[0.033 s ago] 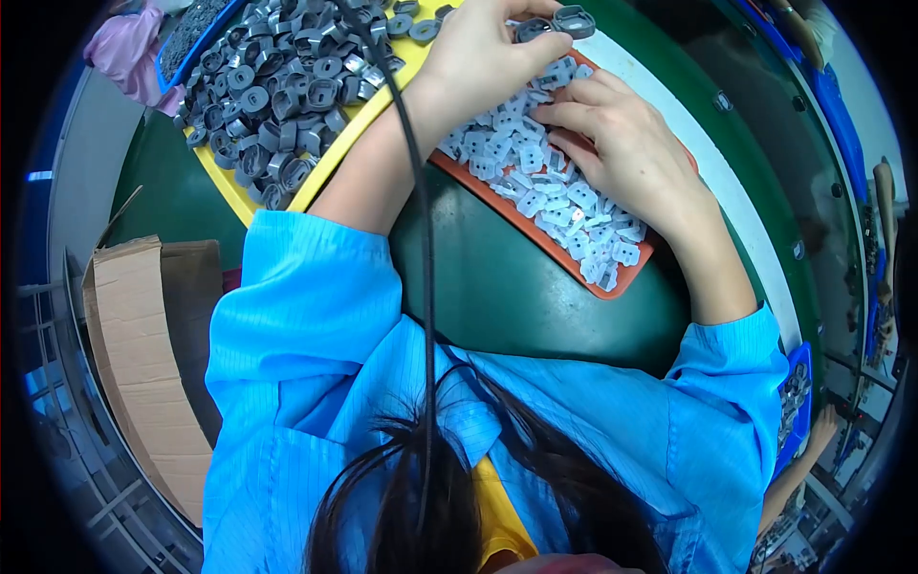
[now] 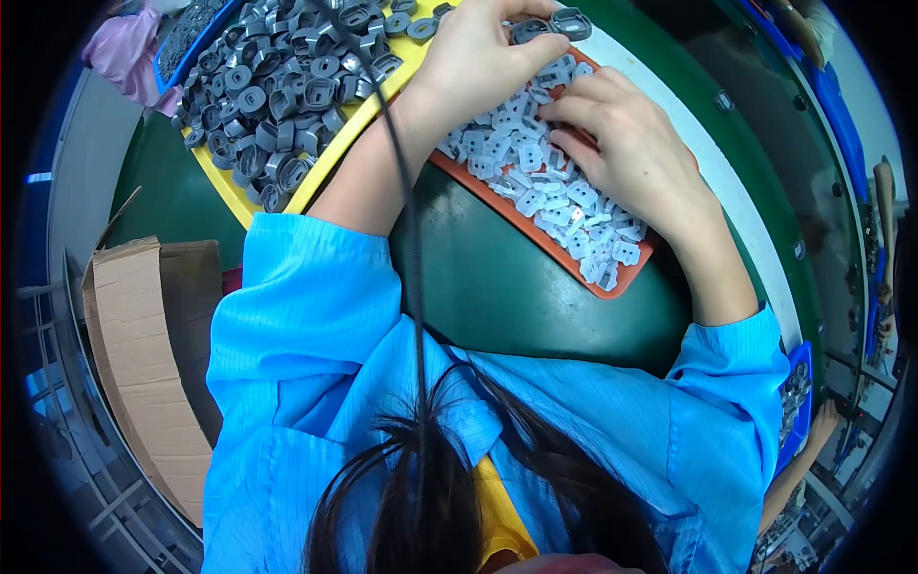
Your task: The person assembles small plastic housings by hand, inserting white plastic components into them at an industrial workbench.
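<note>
My left hand (image 2: 483,57) is closed at the top of the view, with dark grey plastic housings (image 2: 572,24) at its fingertips. At least two of these cup-shaped parts show there, beyond the thumb. My right hand (image 2: 639,143) reaches over an orange-red tray (image 2: 612,290) full of small white plastic pieces with holes (image 2: 581,194). Its fingers are bent and apart, their tips down among the pieces, and I see nothing gripped between them. A yellow tray (image 2: 229,194) heaped with loose grey housings (image 2: 251,99) lies left of my left forearm.
A black cable (image 2: 409,210) hangs across the view in front of my left forearm. The table top (image 2: 497,277) is green. An open cardboard box (image 2: 143,335) stands at the left, a blue bin (image 2: 798,383) at the right. Other people's arms (image 2: 818,435) show at the right edge.
My right hand has shifted slightly, its fingertips drawing a little to the right. The cable has swung a bit left. My left hand still has the grey housings.
</note>
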### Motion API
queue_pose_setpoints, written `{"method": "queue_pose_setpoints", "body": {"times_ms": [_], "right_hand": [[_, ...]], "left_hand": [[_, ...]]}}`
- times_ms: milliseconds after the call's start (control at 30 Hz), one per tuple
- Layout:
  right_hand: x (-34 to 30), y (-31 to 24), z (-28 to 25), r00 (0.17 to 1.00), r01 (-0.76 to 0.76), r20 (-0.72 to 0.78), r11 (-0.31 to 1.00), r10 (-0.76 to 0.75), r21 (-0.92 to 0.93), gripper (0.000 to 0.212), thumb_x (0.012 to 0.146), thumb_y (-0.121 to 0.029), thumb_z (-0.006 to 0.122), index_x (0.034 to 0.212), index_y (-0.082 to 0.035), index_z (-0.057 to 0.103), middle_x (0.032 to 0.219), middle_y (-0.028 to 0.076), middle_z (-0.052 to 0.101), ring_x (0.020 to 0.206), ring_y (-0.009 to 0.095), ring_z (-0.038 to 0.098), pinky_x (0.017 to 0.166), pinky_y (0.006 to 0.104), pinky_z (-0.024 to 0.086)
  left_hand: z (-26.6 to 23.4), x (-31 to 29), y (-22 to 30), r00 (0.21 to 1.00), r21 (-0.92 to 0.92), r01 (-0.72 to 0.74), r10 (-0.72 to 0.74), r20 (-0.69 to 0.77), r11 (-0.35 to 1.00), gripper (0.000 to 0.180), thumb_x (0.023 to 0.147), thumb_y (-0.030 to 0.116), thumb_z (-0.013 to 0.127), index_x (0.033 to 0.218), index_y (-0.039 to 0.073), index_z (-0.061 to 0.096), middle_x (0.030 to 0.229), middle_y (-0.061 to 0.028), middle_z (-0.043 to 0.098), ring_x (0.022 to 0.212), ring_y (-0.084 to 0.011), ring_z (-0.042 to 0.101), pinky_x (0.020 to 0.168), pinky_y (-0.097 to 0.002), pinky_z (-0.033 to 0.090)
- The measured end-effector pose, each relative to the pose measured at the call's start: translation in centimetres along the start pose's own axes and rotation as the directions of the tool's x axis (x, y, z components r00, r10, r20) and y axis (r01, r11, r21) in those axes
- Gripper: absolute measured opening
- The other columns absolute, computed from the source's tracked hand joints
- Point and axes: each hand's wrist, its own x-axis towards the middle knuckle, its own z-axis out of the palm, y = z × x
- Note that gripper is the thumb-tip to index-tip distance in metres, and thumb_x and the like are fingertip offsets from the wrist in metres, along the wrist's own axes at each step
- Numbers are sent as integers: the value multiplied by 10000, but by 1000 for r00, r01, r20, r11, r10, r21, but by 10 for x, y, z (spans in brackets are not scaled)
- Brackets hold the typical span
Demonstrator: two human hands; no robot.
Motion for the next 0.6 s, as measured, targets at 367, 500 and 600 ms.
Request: {"method": "queue_pose_setpoints", "body": {"times_ms": [367,500,600], "right_hand": [[3,30,-29,863,-277,41,405,503,871,198,862,-119,662,1040,-30,666,841,24,658,714,51,578,632,190,468],[3,28,-22,836,-215,-86,468,543,857,205,848,-104,676,1034,-19,685,830,60,684,697,81,623,653,187,497],[3,23,-27,857,-275,-94,605,506,747,161,845,-111,684,966,-8,704,806,58,691,691,96,637,649,187,500]], "left_hand": [[3,-12,17,918,461,-369,393,47,807,366,828,106,638,1155,-38,558,957,-93,633,777,-173,632,645,-260,517],[13,-13,9,949,468,-276,315,-6,839,370,711,142,759,1040,23,640,844,-91,640,723,-195,625,687,-292,506],[14,-10,3,859,519,-440,512,5,733,339,718,129,747,1019,17,643,857,-101,643,745,-197,635,697,-288,510]]}}
